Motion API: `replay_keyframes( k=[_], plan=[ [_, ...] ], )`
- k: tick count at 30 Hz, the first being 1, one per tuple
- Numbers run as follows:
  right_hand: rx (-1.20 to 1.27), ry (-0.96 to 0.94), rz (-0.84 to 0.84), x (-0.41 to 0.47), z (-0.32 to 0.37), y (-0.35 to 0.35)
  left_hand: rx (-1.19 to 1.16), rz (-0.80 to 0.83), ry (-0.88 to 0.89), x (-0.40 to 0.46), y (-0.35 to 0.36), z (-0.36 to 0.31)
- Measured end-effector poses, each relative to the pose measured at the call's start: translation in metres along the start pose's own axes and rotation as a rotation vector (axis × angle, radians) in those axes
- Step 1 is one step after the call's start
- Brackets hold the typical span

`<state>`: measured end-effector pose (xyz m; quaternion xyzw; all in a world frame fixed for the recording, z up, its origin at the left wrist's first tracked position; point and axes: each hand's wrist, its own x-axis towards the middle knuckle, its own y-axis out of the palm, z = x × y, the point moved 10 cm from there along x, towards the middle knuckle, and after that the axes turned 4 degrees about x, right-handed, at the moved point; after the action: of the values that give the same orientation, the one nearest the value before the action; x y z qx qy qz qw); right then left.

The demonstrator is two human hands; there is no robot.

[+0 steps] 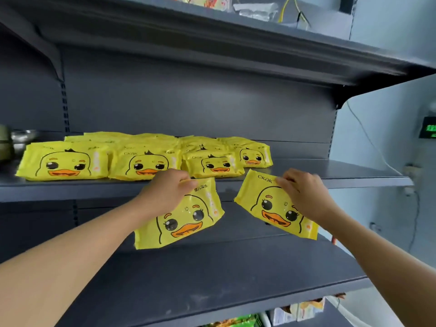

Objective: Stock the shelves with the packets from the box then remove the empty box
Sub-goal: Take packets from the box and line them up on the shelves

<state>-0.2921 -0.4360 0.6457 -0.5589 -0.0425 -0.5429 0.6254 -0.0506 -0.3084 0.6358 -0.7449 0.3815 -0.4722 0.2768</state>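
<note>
Several packets (pixel 63 165) are already laid along the shelf (pixel 330 168), from its left edge to mid-width. 2 more are pinched at their top edges just before the shelf's front edge: 1 packet (pixel 181 218) by the left hand (pixel 165 192), 1 packet (pixel 273 206) by the right hand (pixel 304 192). The box is not seen, so its removal is judged outstanding.

Your left hand (pixel 165 192) grips one yellow duck packet (pixel 181 220) by its top edge, just below the middle shelf (pixel 330 178). Your right hand (pixel 304 192) pinches a second packet (pixel 271 204), tilted at that shelf's front lip. On the shelf lie rows of stocked packets (pixel 141 159).
</note>
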Motion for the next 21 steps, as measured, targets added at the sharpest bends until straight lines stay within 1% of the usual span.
replay_keyframes(
  k=[4,8,11,14,18,21],
  plan=[
    [-0.03,0.008,-0.073,0.048,-0.032,-0.025,0.035,-0.069,0.019,0.042,-0.009,-0.026],
    [-0.085,-0.017,-0.07,0.111,-0.065,-0.023,0.069,-0.159,0.023,0.088,-0.018,-0.044],
    [-0.109,-0.066,-0.014,0.16,-0.083,0.001,0.1,-0.207,0.005,0.116,-0.023,-0.053],
    [-0.059,-0.134,0.078,0.199,-0.092,0.037,0.136,-0.22,-0.028,0.137,-0.023,-0.057],
    [-0.018,-0.271,0.208,0.23,-0.087,0.091,0.198,-0.224,-0.077,0.158,-0.022,-0.052],
    [-0.049,-0.347,0.249,0.242,-0.083,0.117,0.23,-0.217,-0.108,0.169,-0.017,-0.049]
  ],
)
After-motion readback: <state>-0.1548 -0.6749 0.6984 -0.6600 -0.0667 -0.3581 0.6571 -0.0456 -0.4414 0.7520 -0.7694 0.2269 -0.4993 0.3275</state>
